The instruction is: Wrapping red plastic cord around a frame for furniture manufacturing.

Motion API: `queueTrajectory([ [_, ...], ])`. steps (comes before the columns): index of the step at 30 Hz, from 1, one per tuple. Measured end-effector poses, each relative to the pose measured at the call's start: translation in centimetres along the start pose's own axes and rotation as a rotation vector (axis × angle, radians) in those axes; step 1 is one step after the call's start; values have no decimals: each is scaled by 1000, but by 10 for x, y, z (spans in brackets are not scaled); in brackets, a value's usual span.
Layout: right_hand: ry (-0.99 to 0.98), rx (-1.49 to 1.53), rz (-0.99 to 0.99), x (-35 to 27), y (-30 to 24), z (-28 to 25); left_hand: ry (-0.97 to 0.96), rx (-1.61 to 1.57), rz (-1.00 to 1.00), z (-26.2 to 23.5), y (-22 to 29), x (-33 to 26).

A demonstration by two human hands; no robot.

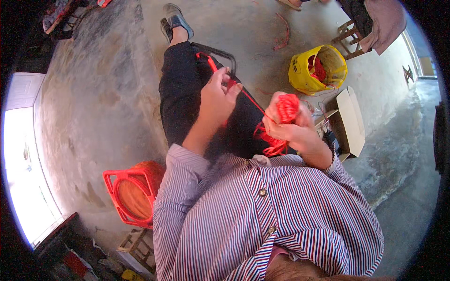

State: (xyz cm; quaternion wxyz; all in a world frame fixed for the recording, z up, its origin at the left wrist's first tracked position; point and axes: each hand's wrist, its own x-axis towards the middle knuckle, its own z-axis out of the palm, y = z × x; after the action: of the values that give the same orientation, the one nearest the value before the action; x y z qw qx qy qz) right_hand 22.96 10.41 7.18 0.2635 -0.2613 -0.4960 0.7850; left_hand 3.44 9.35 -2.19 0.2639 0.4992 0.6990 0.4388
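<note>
A bundle of bright red cord (287, 107) is gripped in my right hand (300, 130), its fingers wrapped round it. Loose red loops (274, 144) hang below that hand over my lap. From the bundle a taut red strand (253, 101) runs up and left to my left hand (217, 97). The thumb and fingers of my left hand are pinched together on this strand, above my dark trousers. More red cord (210, 62) shows just beyond the left fingers, across my leg. Exactly how the strand sits between those fingers is blurred.
A yellow bucket (301, 70) with red cord inside stands ahead on the right. Nearer is an open cardboard box (350, 122). A red plastic-framed reel (108, 187) stands at my left, by a small wooden stool (137, 243). Red scraps (282, 33) lie on the concrete floor.
</note>
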Motion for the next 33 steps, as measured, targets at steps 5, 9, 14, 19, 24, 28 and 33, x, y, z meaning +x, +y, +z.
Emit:
queueTrajectory([
  [5, -141, -30, -120, 29, -18, -31, 291, 35, 322, -10, 27, 10],
  [9, 36, -1270, -517, 102, 27, -73, 78, -615, -302, -20, 18, 31],
  [14, 38, -1119, -349, 136, 65, -36, -17, -142, -326, -14, -25, 40],
  [19, 199, -890, -568, 105, 42, -33, 252, -84, -110, -33, 39, 23],
  [24, 103, -786, -548, 74, 37, -32, 25, -809, -299, -24, 65, 13],
  [28, 127, 115, -279, 15, 37, -105, -69, -797, -387, -28, 42, 23],
  [33, 166, 584, -109, -67, 27, -162, -181, -760, -585, -15, 16, 32],
])
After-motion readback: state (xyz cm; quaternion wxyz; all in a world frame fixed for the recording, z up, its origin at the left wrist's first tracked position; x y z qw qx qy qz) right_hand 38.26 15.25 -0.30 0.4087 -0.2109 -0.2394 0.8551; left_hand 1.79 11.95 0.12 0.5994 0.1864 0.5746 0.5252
